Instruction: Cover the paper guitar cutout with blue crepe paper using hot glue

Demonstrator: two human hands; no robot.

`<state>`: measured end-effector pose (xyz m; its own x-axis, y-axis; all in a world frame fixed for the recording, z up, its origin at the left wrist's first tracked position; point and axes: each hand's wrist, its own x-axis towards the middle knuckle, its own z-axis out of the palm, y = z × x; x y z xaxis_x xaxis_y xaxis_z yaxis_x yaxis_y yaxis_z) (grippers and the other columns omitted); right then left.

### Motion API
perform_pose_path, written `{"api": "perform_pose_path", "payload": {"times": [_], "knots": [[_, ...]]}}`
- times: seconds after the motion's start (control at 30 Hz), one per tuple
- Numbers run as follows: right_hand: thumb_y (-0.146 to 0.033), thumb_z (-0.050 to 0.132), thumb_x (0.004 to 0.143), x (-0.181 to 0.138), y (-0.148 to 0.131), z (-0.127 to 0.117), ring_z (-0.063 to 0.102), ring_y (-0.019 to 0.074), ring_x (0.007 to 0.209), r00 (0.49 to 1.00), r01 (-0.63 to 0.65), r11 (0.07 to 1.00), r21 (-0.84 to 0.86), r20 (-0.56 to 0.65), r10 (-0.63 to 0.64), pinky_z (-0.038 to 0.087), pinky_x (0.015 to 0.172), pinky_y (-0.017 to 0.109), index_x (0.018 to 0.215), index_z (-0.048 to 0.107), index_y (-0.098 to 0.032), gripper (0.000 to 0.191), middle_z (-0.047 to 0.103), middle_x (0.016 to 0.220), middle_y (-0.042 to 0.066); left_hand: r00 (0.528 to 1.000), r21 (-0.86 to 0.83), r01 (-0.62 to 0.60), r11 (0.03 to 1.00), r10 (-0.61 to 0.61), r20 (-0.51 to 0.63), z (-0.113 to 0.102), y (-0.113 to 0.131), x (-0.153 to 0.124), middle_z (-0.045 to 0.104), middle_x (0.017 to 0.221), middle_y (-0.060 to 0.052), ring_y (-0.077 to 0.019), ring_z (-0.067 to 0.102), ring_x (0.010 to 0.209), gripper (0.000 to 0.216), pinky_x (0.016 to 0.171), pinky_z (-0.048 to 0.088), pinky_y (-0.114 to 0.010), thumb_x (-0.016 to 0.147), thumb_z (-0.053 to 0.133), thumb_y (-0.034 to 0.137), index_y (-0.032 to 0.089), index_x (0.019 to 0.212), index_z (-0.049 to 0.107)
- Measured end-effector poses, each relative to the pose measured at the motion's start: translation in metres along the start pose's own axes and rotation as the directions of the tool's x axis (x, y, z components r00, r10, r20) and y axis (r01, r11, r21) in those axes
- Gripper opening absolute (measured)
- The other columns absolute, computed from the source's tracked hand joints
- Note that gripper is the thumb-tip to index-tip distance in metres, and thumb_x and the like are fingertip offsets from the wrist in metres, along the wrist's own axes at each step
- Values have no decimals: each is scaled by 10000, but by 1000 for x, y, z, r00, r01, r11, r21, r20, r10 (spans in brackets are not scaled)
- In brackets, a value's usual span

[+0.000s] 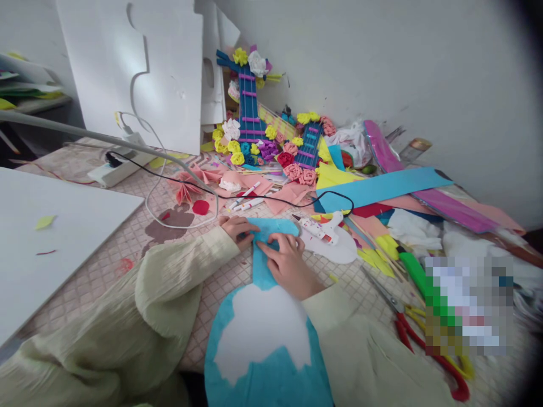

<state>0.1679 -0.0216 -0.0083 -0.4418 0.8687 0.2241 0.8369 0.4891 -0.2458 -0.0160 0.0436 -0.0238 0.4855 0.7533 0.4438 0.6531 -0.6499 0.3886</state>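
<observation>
A person in pale, crinkled sleeves sits at a cluttered craft table with a patterned cloth (pixel 127 249). In front of them lies a guitar-shaped cutout (pixel 263 339), mostly wrapped in blue paper, with a bare white patch on its round body near the bottom edge of the view. Its narrow neck points away from the person, and both hands rest on that neck.

The right hand (pixel 288 263) lies flat, palm down, fingers spread and pressing the blue paper; it grips nothing. The left hand (pixel 237 229) sits at the neck's left edge with fingers curled. It touches the paper, but whether it pinches the edge is hard to tell from this angle.

Just right of the hands a white glue gun (pixel 324 229) lies on a white paper shape, its black cord running off to the left. Red-handled scissors (pixel 424 333) lie further right, well apart from the hands. Behind, against the wall, stand two blue guitars (pixel 250 107) decorated with paper flowers. A white power strip (pixel 119 167) sits to the left.
</observation>
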Motion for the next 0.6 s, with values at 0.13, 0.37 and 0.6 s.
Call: {"api": "perform_pose_path", "payload": {"times": [0.13, 0.37, 0.6], "knots": [[-148, 426, 806, 1, 0, 0, 361, 215, 970, 1000, 9, 1000, -17, -10, -9, 228, 849, 417, 1206, 498, -317, 440, 472, 1048, 64, 999, -20, 49, 999, -49, 7, 3, -4, 2, 618, 690, -4, -105, 528, 626, 213, 658, 339, -258, 770, 494, 257, 208, 890, 663], [-162, 432, 810, 1, 2, 1, 362, 210, 951, 1000, 18, 999, -40, -7, -18, 236, 837, 407, 1180, 524, -308, 409, 471, 1043, 60, 998, -35, 40, 999, -38, 52, 8, -12, 2, 593, 658, -6, -109, 518, 609, 255, 597, 345, -235, 717, 565, 341, 192, 903, 654], [-147, 436, 806, 1, 2, 0, 362, 207, 948, 1000, 19, 999, -49, -5, -19, 238, 836, 399, 1194, 511, -318, 431, 469, 1047, 59, 998, -124, 48, 991, -41, 56, 6, -14, 3, 581, 656, -3, -86, 494, 563, 239, 568, 368, -209, 717, 563, 329, 190, 883, 664]]}}
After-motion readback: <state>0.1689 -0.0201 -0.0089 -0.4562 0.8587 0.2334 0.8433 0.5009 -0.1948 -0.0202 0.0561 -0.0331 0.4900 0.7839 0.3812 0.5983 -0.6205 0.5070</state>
